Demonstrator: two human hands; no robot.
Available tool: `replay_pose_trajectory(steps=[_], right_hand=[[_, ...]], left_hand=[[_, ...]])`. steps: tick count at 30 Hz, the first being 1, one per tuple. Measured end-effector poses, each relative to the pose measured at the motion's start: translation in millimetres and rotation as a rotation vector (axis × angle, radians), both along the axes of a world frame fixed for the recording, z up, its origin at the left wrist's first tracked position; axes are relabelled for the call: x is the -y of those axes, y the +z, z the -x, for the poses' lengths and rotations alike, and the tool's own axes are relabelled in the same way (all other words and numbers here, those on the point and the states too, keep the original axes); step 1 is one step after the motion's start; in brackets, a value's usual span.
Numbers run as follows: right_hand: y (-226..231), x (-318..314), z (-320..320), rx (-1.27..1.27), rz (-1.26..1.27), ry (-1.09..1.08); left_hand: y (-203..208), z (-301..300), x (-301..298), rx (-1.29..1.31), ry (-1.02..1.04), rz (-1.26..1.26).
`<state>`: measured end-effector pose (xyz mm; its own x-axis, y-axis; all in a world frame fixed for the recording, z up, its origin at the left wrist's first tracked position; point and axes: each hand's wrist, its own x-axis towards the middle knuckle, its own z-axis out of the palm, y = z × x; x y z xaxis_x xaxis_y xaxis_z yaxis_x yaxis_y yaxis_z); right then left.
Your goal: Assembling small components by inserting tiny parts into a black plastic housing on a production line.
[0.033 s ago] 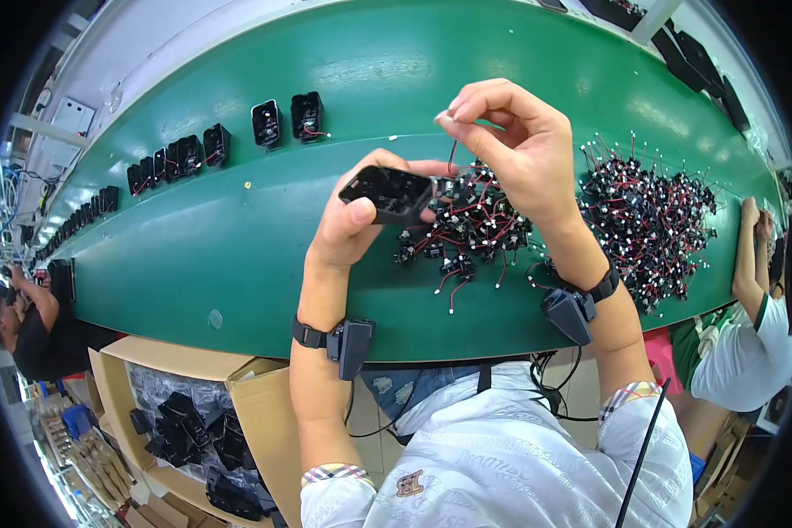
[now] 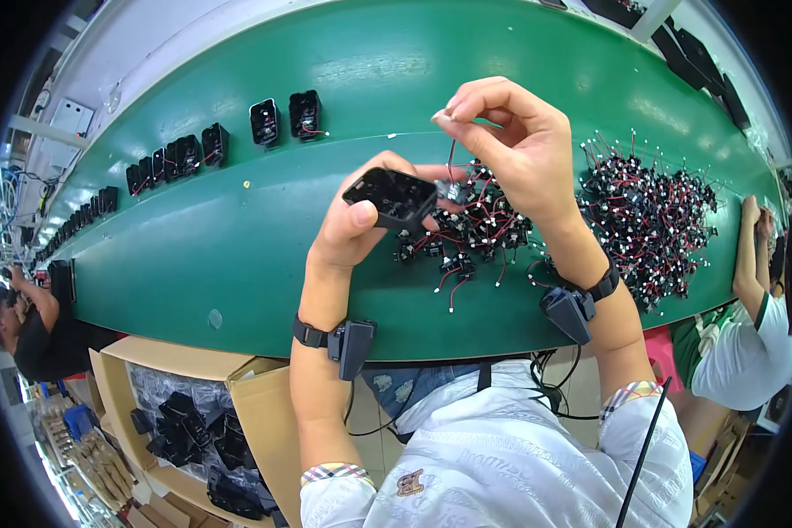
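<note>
A black open plastic housing (image 2: 391,195) is gripped in my left hand (image 2: 352,216), thumb on its near wall, its hollow side facing up. My right hand (image 2: 521,145) is raised to the right of it, thumb and forefinger pinching the white plug end of a red wire (image 2: 451,160). The wire hangs down to a small blurred part (image 2: 449,189) beside the housing's right edge, close to my left fingertips. Under both hands lies a small pile of black parts with red wires (image 2: 493,216). My right wrist and palm hide some of this pile.
A larger heap of wired parts (image 2: 651,224) covers the green table (image 2: 238,238) on the right. Black housings (image 2: 265,121) stand in a row toward the far left. A cardboard box (image 2: 172,352) of black housings sits below the table edge. People work at both sides.
The housing in my left hand has shifted slightly right and tipped, showing more of its near wall. My left fingers have moved toward the hanging part. My right hand has barely moved.
</note>
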<state>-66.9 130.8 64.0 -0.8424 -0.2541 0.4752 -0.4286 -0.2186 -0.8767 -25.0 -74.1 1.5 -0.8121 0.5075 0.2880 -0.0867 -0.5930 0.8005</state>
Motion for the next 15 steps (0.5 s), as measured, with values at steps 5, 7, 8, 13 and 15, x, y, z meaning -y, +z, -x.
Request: replay_pose_trajectory(steps=[5, 7, 8, 13, 15], right_hand=[[-7, 0, 0, -0.038, 0.040, 0.034], [-8, 5, 0, -0.037, 0.085, 0.058], [-6, 8, -3, 0.030, 0.106, 0.001], [-11, -6, 3, 0.239, -0.316, 0.219], [-10, -2, -4, 0.125, -0.388, 0.212]], left_hand=[[-9, -3, -10, 0.125, 0.031, -0.029], [-12, -3, -4, 0.075, 0.110, -0.004], [-12, -3, -3, 0.023, 0.190, 0.018], [-8, -5, -5, 0.035, 0.378, -0.056], [-15, -3, 0, 0.031, 0.376, -0.049]])
